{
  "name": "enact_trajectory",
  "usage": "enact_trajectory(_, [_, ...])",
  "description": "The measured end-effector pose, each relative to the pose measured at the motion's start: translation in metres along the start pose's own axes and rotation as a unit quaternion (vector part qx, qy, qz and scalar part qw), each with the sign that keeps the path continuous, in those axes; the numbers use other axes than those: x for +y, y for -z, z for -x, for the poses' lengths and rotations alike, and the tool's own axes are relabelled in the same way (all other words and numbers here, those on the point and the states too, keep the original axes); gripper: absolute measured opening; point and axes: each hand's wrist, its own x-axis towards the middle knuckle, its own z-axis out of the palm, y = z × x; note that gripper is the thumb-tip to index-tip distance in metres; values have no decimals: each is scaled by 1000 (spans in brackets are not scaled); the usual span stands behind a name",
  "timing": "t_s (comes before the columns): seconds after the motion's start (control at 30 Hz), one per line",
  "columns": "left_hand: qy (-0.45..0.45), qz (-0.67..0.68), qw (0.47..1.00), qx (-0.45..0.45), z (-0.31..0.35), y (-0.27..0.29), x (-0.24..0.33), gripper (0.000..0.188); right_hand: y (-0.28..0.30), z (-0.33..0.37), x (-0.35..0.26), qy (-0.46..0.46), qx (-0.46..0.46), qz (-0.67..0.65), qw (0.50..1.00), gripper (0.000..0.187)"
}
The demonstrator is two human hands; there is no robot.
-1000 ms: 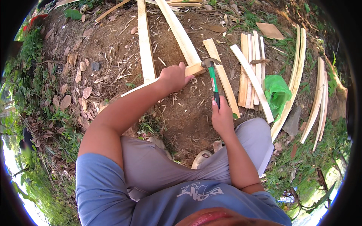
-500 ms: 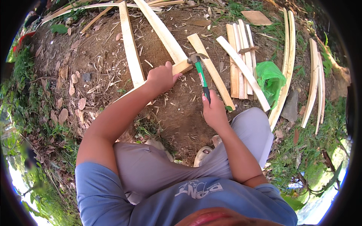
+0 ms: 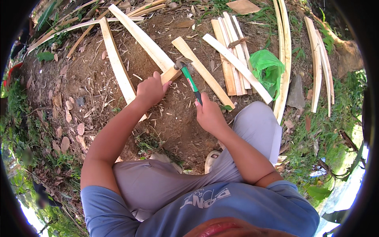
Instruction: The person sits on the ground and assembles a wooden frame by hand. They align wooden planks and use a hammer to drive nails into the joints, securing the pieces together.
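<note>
Your right hand (image 3: 212,116) grips claw hammer (image 3: 188,77), shaft slanting up-left; head at right end of wooden crosspiece (image 3: 170,75). Your left hand (image 3: 152,91), nearer, clasps crosspiece.

Metal hammer head (image 3: 182,63); matt wooden plank (image 3: 170,74); glossy plastic bag (image 3: 269,71)

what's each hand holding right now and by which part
The right hand holds the hammer by its dark grip; the left hand grips a wooden piece near the end beside the hammer's head.
</note>
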Motion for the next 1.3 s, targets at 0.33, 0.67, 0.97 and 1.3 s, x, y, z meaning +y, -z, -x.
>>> enact_trajectory(0.33, [-6, 31, 1000, 5, 3, -1, -4, 65, -3, 1, -1, -2, -12, -23, 1000, 24])
enact_trajectory(0.67, [7, 19, 1000, 4, 5, 2, -5, 66, -3, 3, -4, -12, -4, -76, 997, 20])
enact_trajectory(0.97, [-4, 3, 1000, 13, -1, -1, 3, 63, 6, 3, -4, -14, -28, -59, 998, 23])
enact_trajectory(1.3, [-27, -13, 999, 25, 1, -5, -3, 59, 9, 7, -9, -23, -43, -84, 995, 24])
